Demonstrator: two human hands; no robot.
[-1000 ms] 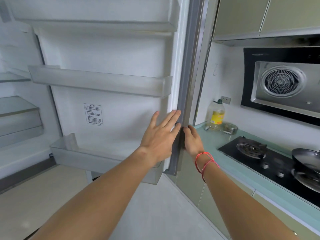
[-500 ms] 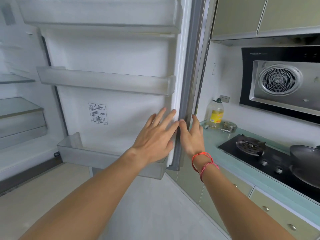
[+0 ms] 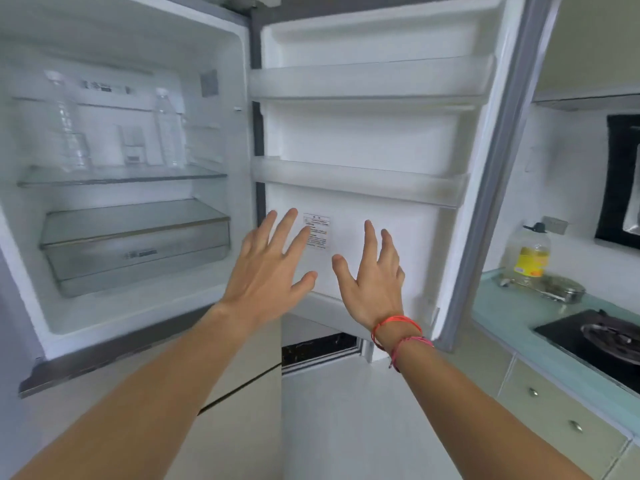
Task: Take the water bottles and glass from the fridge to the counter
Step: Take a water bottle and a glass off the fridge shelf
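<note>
The fridge stands wide open. On its upper glass shelf [image 3: 121,178] stand two clear water bottles: a tall one [image 3: 67,123] at the left and a slimmer one [image 3: 168,129] at the right. A clear glass [image 3: 133,145] stands between them. My left hand [image 3: 268,271] and my right hand [image 3: 374,282] hover in front of the open door [image 3: 381,140], fingers spread, holding nothing and touching nothing. Both hands are well below and to the right of the bottles.
A crisper drawer [image 3: 138,247] sits below the shelf. The door's bins look bare. At the right a pale green counter [image 3: 509,310] carries an oil bottle [image 3: 528,254], a small metal dish [image 3: 561,289] and a black gas hob [image 3: 595,337].
Both hands have let go of the door's edge and moved left, now spread in front of the door's inside. The view has swung left, bringing the fridge's inside and the bottles into sight.
</note>
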